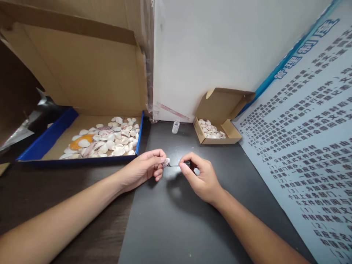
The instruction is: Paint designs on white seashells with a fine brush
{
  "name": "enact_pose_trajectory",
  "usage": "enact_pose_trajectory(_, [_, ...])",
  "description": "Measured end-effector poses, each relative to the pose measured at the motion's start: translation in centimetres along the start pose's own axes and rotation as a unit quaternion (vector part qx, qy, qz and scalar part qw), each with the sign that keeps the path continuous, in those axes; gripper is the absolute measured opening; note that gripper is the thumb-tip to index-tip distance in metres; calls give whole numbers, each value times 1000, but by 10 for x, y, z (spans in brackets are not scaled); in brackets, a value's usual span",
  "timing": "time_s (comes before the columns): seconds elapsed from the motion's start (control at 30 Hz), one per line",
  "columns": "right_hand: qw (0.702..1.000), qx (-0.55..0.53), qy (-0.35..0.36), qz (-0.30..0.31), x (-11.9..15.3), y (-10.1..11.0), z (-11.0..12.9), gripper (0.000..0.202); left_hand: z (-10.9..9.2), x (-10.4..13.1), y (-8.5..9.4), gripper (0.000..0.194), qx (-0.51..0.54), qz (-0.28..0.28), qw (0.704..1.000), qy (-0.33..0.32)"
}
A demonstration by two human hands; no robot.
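Note:
Pinched between the thumb and fingers of my left hand (pixel 147 165) is a small whitish seashell (pixel 166 162) with dark marks. My right hand (pixel 202 176) grips the black handle of a thin brush (pixel 176 166). The brush's tip points left and meets or nearly meets the shell; I cannot tell which. Both hands are held above the dark table mat (pixel 165 227). Beyond them a small clear glass bottle (pixel 175 127) stands upright, with a printed label.
On the left, a blue-edged open carton (pixel 26 153) holds many shells and an orange piece (pixel 82 141). A smaller brown box (pixel 233 134) with shells sits at the back right, lid raised. A white panel (pixel 220 44) closes off the back; a printed sign (pixel 310 128) leans along the right.

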State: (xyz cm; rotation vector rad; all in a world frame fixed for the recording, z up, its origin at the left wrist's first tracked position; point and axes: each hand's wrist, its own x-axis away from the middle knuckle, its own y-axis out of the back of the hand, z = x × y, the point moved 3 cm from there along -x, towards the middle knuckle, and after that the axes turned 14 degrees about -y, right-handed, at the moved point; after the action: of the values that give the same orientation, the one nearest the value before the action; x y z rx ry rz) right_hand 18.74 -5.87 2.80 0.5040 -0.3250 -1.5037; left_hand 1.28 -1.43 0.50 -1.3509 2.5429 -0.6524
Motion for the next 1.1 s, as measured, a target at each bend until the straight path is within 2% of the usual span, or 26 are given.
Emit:
enact_pose_trajectory(0.13, [1000,4,-6,1,1,-1,1,15,0,1,-1,19,-8,-9,1000,-13])
enact_pose_trajectory(0.47, [998,-26,3,-54,1,2,2,12,0,3,-2,19,-39,15,999,-9])
enact_pose_trajectory(0.7, [999,-14,12,-26,2,0,5,13,-1,3,-4,19,-36,5,999,0])
enact_pose_trajectory(1.1, [1000,-5,0,-18,2,0,4,15,-1,3,-4,19,-25,-2,1000,-2])
